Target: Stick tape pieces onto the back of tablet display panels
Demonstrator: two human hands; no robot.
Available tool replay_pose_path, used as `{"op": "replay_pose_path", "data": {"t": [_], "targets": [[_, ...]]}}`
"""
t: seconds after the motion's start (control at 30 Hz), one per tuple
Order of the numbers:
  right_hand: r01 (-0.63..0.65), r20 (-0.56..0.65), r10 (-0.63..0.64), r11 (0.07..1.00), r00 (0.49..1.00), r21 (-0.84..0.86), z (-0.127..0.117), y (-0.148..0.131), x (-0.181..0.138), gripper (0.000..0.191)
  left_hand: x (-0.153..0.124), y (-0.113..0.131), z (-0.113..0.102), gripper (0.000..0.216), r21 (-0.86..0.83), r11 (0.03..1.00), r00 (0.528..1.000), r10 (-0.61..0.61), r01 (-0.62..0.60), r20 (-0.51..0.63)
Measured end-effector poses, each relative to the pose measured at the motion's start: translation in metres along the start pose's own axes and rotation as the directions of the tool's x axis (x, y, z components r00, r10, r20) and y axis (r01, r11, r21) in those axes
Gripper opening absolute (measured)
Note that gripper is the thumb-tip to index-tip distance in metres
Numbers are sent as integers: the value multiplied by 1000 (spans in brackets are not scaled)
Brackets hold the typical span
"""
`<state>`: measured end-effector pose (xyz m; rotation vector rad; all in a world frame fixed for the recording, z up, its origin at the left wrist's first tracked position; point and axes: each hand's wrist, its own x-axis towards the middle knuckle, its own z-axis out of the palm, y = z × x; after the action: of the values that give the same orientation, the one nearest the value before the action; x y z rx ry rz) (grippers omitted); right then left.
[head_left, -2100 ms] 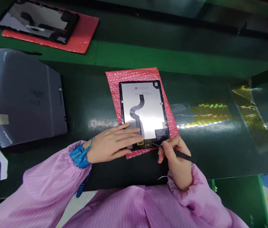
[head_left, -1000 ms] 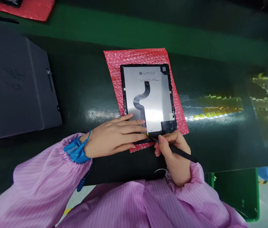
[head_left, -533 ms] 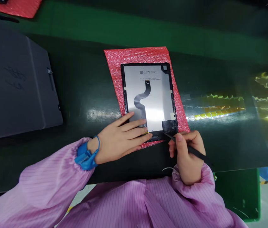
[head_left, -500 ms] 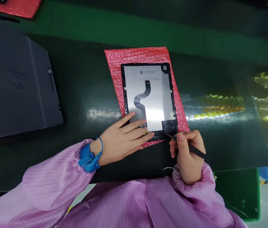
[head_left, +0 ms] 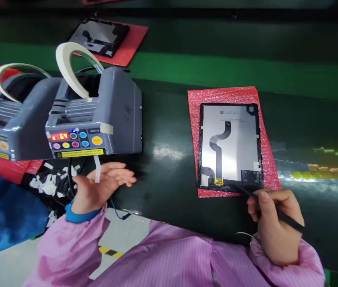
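Note:
An opened tablet panel (head_left: pixel 231 135), silver inside with a dark flex cable, lies on a red bubble-wrap sheet (head_left: pixel 222 97) on the dark green bench. My right hand (head_left: pixel 276 225) is closed round a thin black pointed tool (head_left: pixel 288 221), whose tip rests at the panel's near edge. My left hand (head_left: pixel 104 184) is off to the left, fingers spread, just below a short white tape strip (head_left: pixel 97 171) hanging from the grey tape dispenser (head_left: pixel 109 107). The strip hangs in front of the palm; the fingers are not closed on it.
A second grey dispenser (head_left: pixel 10 123) stands further left. White tape scraps (head_left: pixel 49 181) litter the bench below them. Another panel on red wrap (head_left: pixel 109 36) lies at the back. Blue fabric (head_left: pixel 4 211) fills the lower left. Yellow tape (head_left: pixel 321 169) is stuck at right.
My left hand has left the panel and swung left to the tape dispenser's outlet. My view has turned left, bringing the dispensers in. My right hand stays by the panel's near edge with the tool.

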<state>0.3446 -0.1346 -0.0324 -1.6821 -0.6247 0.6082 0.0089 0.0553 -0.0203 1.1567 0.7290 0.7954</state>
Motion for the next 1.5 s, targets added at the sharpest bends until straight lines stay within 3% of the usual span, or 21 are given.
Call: {"op": "replay_pose_path", "data": {"t": [0.1, 0.17, 0.23, 0.33, 0.4, 0.5, 0.57, 0.67, 0.7, 0.77, 0.83, 0.9, 1.0, 1.07, 1.27, 1.43, 1.5], "targets": [[45, 25, -46, 998, 999, 41, 1, 0, 0, 21, -8, 4, 11, 30, 36, 997, 985, 76, -72, -155], [99, 89, -107, 991, 990, 95, 1, -6, 4, 21, -8, 1, 36, 25, 70, 993, 987, 102, -93, -126], [155, 201, -179, 979, 963, 130, 3, -19, 12, 24, -2, -2, 67, 25, 127, 990, 997, 49, -57, 64], [188, 430, -201, 979, 880, 74, 10, -48, 30, 15, 17, -9, 112, 28, 247, 968, 905, -61, -50, 421], [149, 567, -133, 989, 813, 18, 19, -65, 41, 25, 32, -13, 134, 27, 321, 939, 841, -73, -124, 535], [49, 665, -31, 999, 747, -8, 30, -80, 56, 38, 48, -20, 150, 22, 352, 919, 798, -75, -177, 598], [15, 678, -5, 1000, 735, -9, 35, -81, 67, 42, 55, -24, 152, 25, 281, 957, 767, -126, -73, 629], [21, 616, -28, 1000, 788, 19, 41, -74, 91, 46, 65, -24, 150, 35, 177, 981, 719, -177, 76, 672], [28, 585, -37, 999, 810, 25, 44, -70, 101, 48, 69, -23, 148, 36, 189, 981, 716, -168, 50, 678], [39, 561, -36, 999, 827, 7, 51, -62, 119, 51, 78, -20, 144, 33, 292, 948, 728, -112, -126, 676], [52, 593, -25, 998, 805, -29, 59, -54, 132, 53, 89, -18, 139, 30, 435, 820, 741, -21, -371, 671], [81, 616, -33, 995, 787, -51, 66, -47, 138, 53, 98, -21, 133, 30, 566, 600, 744, 74, -565, 664], [110, 603, -44, 991, 797, -73, 72, -42, 139, 52, 108, -29, 127, 32, 676, 284, 729, 162, -680, 665], [108, 597, -29, 990, 802, -96, 72, -40, 138, 50, 111, -35, 125, 32, 703, 170, 723, 182, -690, 666], [154, 554, -31, 972, 832, -178, 74, -31, 137, 48, 113, -38, 122, 31, 745, 80, 747, 148, -662, 648], [242, 421, -133, 946, 897, -218, 90, -30, 152, 50, 111, -39, 122, 31, 745, 8, 734, 174, -667, 656], [294, 324, -207, 923, 923, -247, 95, -32, 166, 49, 107, -41, 123, 31, 716, -14, 699, 205, -698, 685]]}}
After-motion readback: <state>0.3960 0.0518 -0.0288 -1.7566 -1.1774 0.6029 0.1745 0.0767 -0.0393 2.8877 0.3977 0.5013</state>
